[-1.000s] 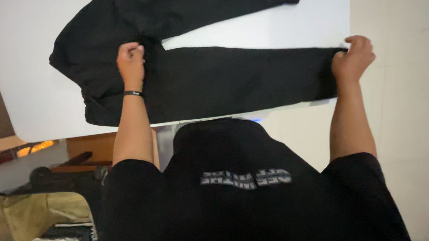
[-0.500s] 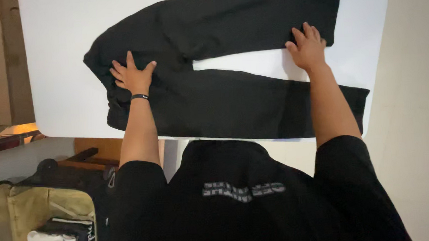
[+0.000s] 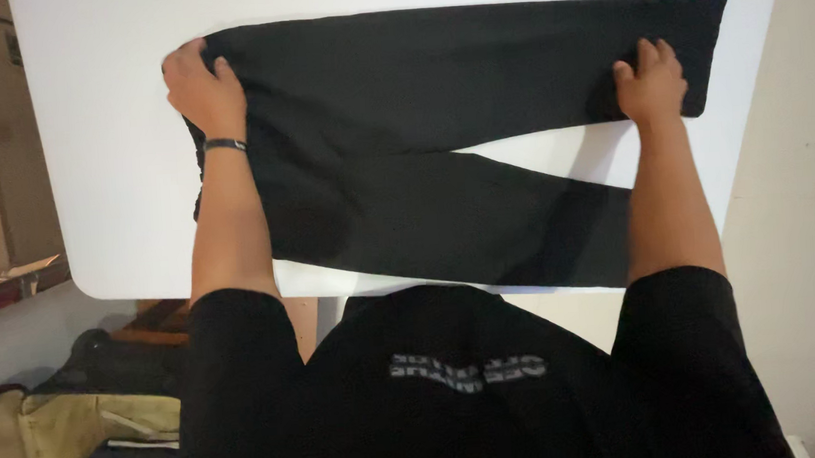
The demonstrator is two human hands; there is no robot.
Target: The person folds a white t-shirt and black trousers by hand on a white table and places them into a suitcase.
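Black trousers [image 3: 439, 133] are spread on the white worktop [image 3: 103, 182], and within the last second the far leg has been swung closer alongside the near one, only a thin wedge of worktop being left between them. The waistband corner is gripped under the curled left hand [image 3: 203, 89], whereas half a second ago that hand lay flat. The far leg near its hem is pinched by the right hand [image 3: 651, 84], so the legs are judged nearly aligned.

Home: white table [image 3: 103, 182], clothes bag [image 3: 52, 435]
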